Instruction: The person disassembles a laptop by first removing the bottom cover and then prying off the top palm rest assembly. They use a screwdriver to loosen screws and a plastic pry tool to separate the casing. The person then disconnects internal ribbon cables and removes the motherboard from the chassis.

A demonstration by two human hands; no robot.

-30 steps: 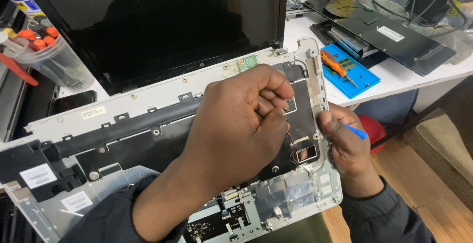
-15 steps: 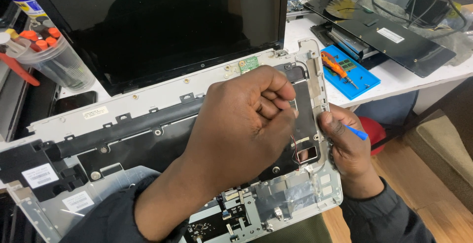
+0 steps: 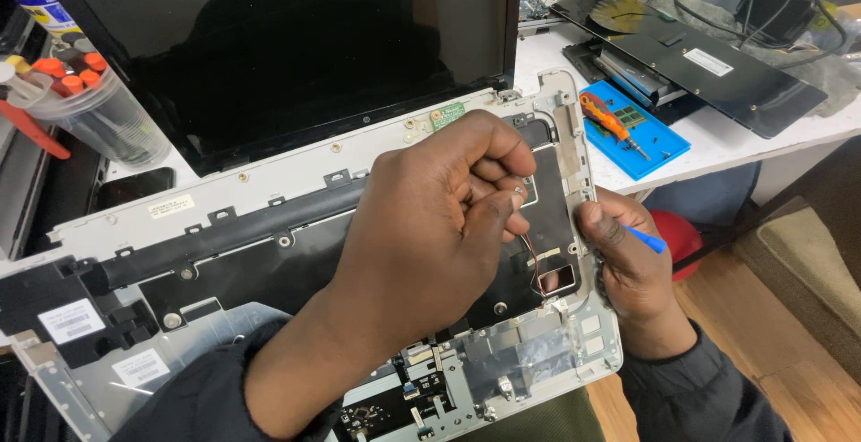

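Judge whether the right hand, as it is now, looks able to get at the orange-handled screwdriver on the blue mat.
Probably not at once: the right hand grips a blue tool, though nothing blocks the way to the screwdriver.

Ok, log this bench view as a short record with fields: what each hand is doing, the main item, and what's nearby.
Main item: opened white laptop chassis with dark screen
Left hand: over the chassis, fingers pinching thin red and black wires
Right hand: at the chassis right edge, grip closed on a blue-handled tool
Nearby: orange-handled screwdriver on blue mat; clear plastic tub
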